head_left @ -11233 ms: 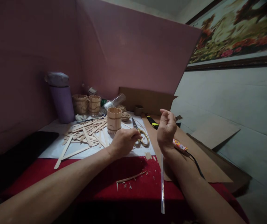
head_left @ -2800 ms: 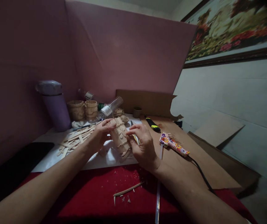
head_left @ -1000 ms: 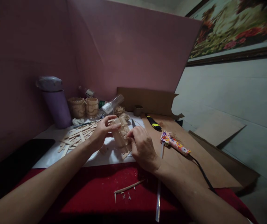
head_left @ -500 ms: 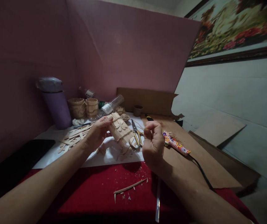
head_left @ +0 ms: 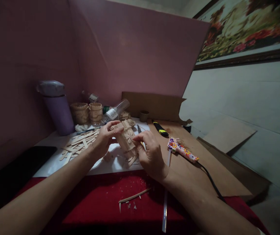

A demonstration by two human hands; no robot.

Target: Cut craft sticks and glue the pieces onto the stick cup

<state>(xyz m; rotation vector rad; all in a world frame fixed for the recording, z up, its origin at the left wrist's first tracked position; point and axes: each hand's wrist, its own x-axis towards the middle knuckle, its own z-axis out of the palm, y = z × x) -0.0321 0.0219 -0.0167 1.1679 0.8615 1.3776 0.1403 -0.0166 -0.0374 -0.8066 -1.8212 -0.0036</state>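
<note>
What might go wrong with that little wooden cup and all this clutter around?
The left hand holds the wooden cup tilted, so it might slip.
The right hand has fingertips at the flower; pressing could skew a petal.
The right forearm crosses the clear glue stick, so a bump might shift the glue gun.

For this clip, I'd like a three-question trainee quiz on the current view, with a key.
1. True or false: the flowered cup stands upright on the paper, untouched.
2. Which lies on the cardboard? A) purple tumbler B) glue gun C) stick pile
3. Fill in: the glue gun's cord is ____ in colour.

Key:
1. False: the left hand holds it tilted.
2. B
3. Black
</note>
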